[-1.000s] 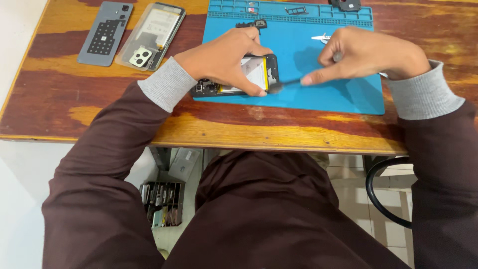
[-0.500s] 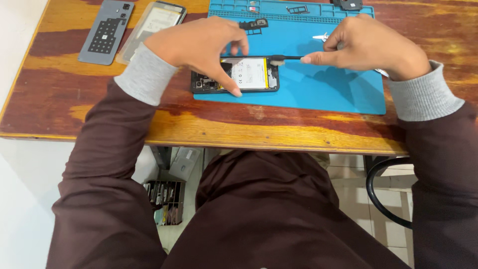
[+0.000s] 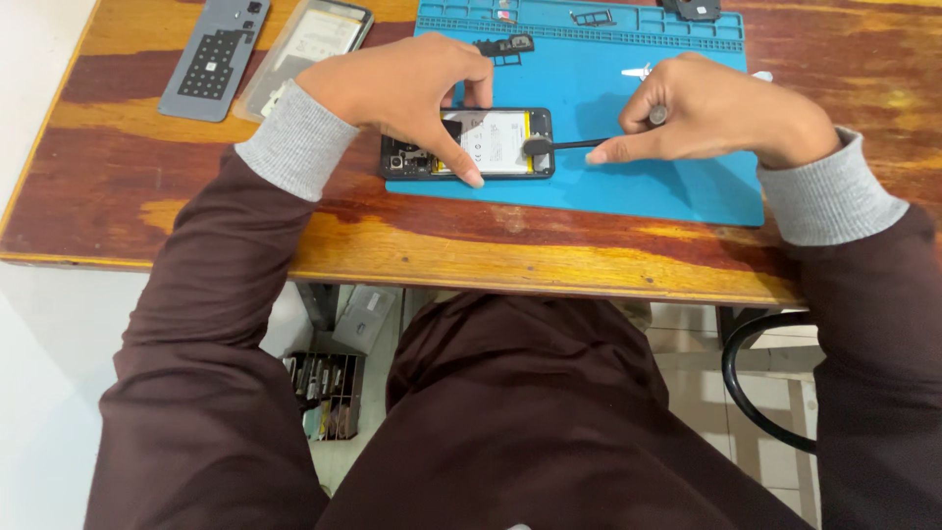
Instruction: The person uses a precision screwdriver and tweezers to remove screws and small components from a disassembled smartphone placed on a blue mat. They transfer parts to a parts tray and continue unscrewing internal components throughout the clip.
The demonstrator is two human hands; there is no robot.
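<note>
An opened smartphone (image 3: 491,145) lies back-up on the blue repair mat (image 3: 638,186), its white battery and circuit boards exposed. My left hand (image 3: 407,88) presses down on the phone's left part, thumb and fingers pinning its edges. My right hand (image 3: 721,110) holds a thin black prying tool (image 3: 569,145) whose flat tip rests on the phone's right end, beside the battery.
A grey phone back cover (image 3: 214,59) and a phone in a clear case (image 3: 309,49) lie on the wooden table (image 3: 196,196) at the far left. Small parts and a SIM tray (image 3: 592,17) sit along the mat's far compartments. A black chair ring (image 3: 756,393) shows below right.
The phone now lies flat on the mat. My right hand has brought the tool's tip onto the phone's right end, and my left hand has shifted over the phone's left side.
</note>
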